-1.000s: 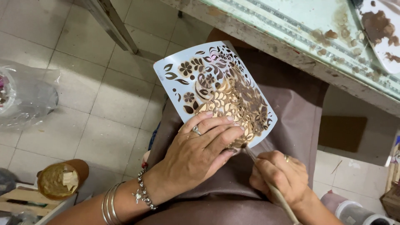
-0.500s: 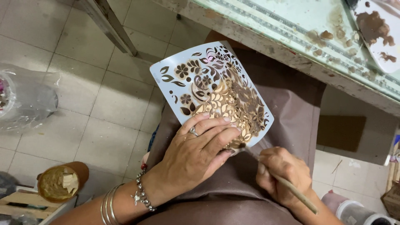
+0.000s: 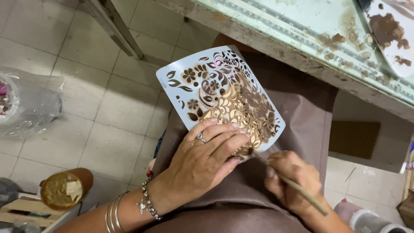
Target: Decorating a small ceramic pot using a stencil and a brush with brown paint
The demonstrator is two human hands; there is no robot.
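1. Head view, looking down at my lap: my left hand point(image 3: 202, 162) lies flat with its fingers spread and pressed onto the lower edge of a pale blue stencil sheet point(image 3: 220, 97), pinning it down. It wears a ring on one finger and bracelets at the wrist.
2. My right hand point(image 3: 293, 181) is closed around a thin brush point(image 3: 297, 186), pinching its wooden handle; the bristle tip touches the stencil's lower corner, just beside my left fingertips.
3. That stencil rests tilted on my lap over a brown apron point(image 3: 297, 112). It is cut with flowers and leaves, and its lower right part is coated in gold-brown paint, while the upper left stays clean blue.
4. Beyond my knees runs the edge of a glass-topped counter point(image 3: 276, 26), smeared with brown spots. A white palette point(image 3: 390, 30) with brown paint sits at its far right corner.
5. Off to my left on the tiled floor point(image 3: 86, 99) stands a round brown pot point(image 3: 64, 187) of yellowish paste, well apart from the stencil, and a clear plastic bag point(image 3: 26, 103) lies farther out.
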